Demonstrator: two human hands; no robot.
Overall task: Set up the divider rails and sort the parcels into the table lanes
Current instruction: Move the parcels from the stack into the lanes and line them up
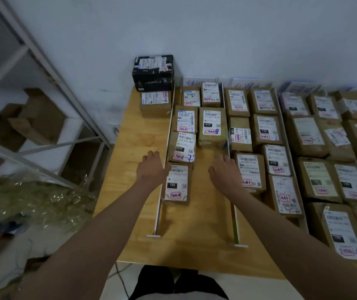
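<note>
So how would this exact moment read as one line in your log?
stage: sorting | left hand: open, beside parcel marked 150 | right hand: open, by right rail | carried: nothing

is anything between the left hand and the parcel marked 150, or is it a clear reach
Only the white divider rail lies between them. The left hand hovers over the rail's left side, fingers straight, and the parcel marked 150 lies just right of the rail, inside the lane. Reaching over the low rail looks easy; nothing else intervenes.

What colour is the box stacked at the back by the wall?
Black, with white labels, seen in the head view.
</note>
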